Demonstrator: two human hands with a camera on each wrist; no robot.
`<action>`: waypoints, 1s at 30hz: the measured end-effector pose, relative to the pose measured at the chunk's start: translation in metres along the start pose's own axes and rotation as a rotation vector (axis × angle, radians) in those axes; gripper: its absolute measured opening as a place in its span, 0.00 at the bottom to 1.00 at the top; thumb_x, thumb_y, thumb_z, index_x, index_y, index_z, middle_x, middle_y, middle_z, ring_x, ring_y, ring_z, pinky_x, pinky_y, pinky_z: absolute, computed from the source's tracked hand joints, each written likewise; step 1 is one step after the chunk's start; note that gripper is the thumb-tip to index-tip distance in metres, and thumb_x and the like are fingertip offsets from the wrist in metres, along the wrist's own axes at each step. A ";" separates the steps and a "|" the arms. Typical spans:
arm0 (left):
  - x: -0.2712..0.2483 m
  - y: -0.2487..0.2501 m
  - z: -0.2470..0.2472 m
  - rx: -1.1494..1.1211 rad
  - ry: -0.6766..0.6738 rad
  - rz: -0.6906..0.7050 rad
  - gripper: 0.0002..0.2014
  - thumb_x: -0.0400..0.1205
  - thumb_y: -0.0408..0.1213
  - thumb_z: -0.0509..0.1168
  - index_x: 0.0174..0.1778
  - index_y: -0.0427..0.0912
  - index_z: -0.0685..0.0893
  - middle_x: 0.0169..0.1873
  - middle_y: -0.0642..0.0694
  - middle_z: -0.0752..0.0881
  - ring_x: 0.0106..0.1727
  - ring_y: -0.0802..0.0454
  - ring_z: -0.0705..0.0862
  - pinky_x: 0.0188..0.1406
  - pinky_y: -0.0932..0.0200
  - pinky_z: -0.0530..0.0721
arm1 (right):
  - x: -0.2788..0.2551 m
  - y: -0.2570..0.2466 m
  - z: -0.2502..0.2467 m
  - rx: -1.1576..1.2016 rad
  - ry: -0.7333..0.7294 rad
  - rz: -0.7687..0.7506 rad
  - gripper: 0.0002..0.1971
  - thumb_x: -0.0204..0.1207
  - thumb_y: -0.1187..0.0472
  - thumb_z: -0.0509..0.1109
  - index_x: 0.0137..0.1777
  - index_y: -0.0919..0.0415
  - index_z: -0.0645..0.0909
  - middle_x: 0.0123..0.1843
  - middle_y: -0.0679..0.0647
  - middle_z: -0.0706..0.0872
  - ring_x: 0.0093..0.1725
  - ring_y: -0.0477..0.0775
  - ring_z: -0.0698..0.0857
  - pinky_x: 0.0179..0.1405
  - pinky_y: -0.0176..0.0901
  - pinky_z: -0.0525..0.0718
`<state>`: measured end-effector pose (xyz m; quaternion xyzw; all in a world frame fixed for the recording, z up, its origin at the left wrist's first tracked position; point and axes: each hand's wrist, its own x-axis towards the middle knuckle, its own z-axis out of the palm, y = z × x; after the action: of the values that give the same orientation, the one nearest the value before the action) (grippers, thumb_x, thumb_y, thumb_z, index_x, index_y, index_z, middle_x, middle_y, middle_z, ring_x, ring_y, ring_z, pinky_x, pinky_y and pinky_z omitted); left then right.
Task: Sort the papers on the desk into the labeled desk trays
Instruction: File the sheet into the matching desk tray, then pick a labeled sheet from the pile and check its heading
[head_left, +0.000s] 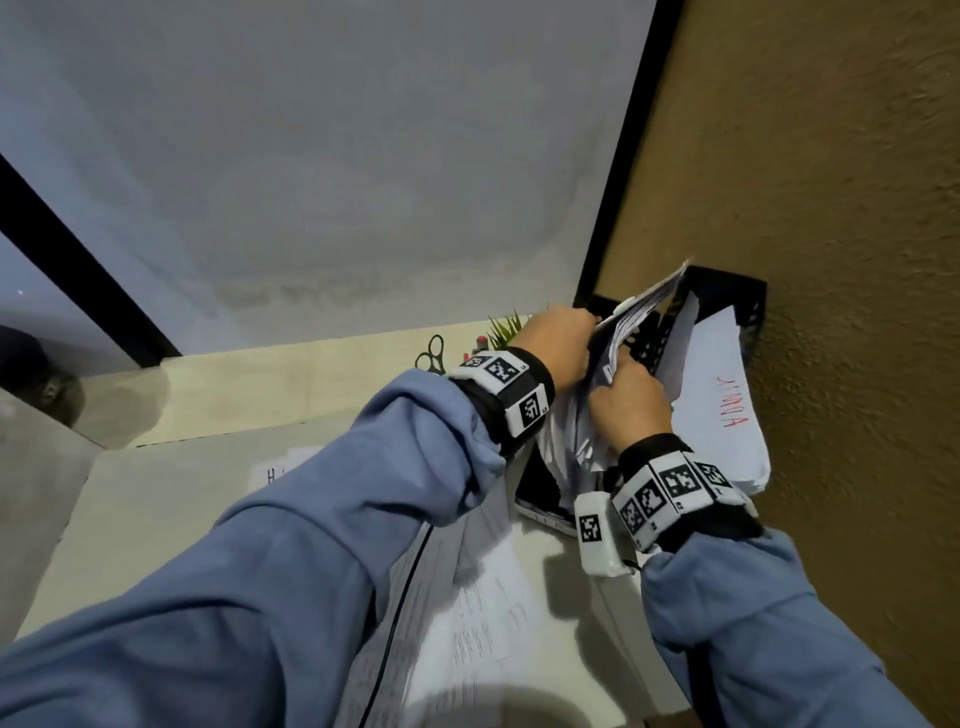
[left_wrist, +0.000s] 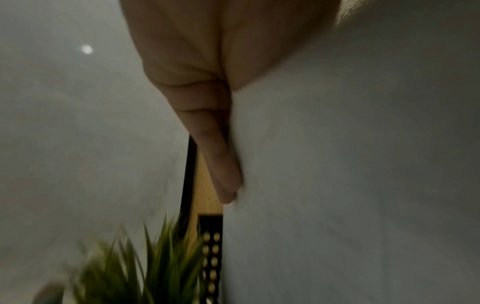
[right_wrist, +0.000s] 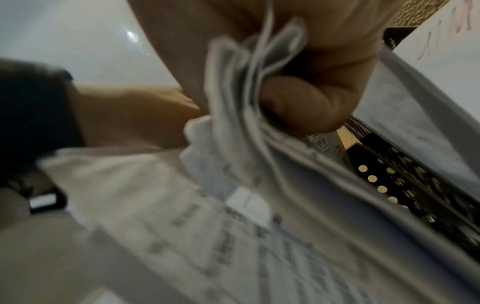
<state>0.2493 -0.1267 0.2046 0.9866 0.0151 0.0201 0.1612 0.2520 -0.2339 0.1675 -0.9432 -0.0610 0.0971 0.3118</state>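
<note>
A black perforated desk tray (head_left: 727, 291) stands against the brown wall at the right; its holes also show in the wrist views (left_wrist: 211, 257) (right_wrist: 389, 185). A white label sheet (head_left: 727, 410) with red letters hangs over its front. My left hand (head_left: 563, 343) holds a bundle of white papers (head_left: 644, 301) at the tray's mouth, its fingers (left_wrist: 221, 164) lying straight along a sheet (left_wrist: 337, 185). Just below, my right hand (head_left: 631, 402) pinches several sheets (right_wrist: 246, 92) between thumb (right_wrist: 306, 102) and fingers. The tray's inside is mostly hidden.
Printed sheets (head_left: 483, 597) lie on the desk below my arms, crossed by a black cable (head_left: 405, 597). A small green plant (head_left: 506, 327) and black scissors (head_left: 434, 353) stand left of the tray. A sheet with handwriting (head_left: 275, 473) lies further left.
</note>
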 end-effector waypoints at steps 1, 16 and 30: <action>0.001 -0.003 0.006 -0.071 -0.013 -0.038 0.08 0.79 0.28 0.59 0.49 0.31 0.82 0.49 0.31 0.85 0.52 0.34 0.83 0.43 0.53 0.74 | 0.001 0.000 0.001 -0.009 -0.004 0.001 0.28 0.74 0.67 0.60 0.76 0.58 0.65 0.66 0.66 0.80 0.67 0.69 0.77 0.64 0.54 0.73; -0.030 -0.072 0.060 -0.820 0.114 -0.331 0.14 0.84 0.34 0.60 0.66 0.39 0.78 0.53 0.44 0.85 0.50 0.48 0.87 0.55 0.53 0.86 | -0.019 0.008 0.040 -0.072 -0.077 0.012 0.33 0.78 0.58 0.62 0.81 0.62 0.53 0.68 0.66 0.78 0.64 0.66 0.80 0.60 0.52 0.78; -0.267 -0.243 0.134 -0.246 -0.219 -1.222 0.30 0.67 0.47 0.74 0.60 0.37 0.73 0.57 0.38 0.77 0.56 0.38 0.80 0.53 0.49 0.82 | -0.109 0.053 0.170 0.200 -0.503 0.133 0.06 0.72 0.60 0.68 0.36 0.58 0.74 0.33 0.54 0.80 0.32 0.54 0.79 0.31 0.38 0.76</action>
<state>-0.0172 0.0511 -0.0092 0.7704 0.5569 -0.1753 0.2562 0.1116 -0.1976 0.0176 -0.8560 -0.0647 0.3539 0.3713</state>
